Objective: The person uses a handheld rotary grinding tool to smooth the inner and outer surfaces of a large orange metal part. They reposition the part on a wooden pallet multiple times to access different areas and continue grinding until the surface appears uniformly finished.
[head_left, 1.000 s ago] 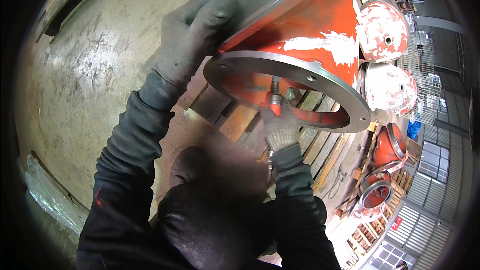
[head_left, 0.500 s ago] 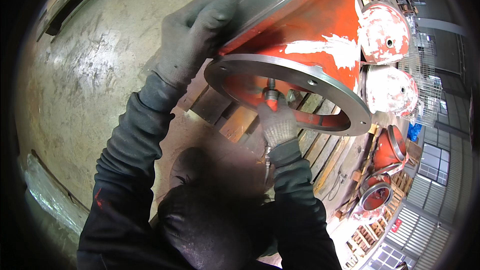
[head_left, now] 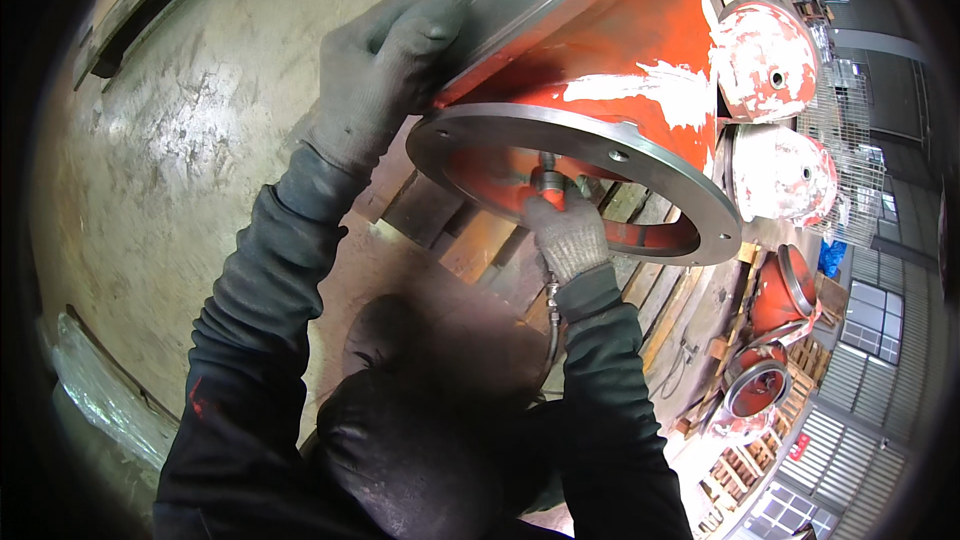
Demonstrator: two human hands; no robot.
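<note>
Your right hand [head_left: 566,233] has crept up since a moment ago, fingers clenched round a small orange-tipped tool [head_left: 548,185] inside the grey flange ring [head_left: 640,165]. Your left hand [head_left: 385,75] grips the red casting's [head_left: 620,50] upper rim. Two bolt holes show; open floor [head_left: 180,140] lies leftward.

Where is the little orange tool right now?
In the head view, the orange tool is right of centre, gripped in the right hand and poking up inside the grey flange ring of the big orange casting.
</note>
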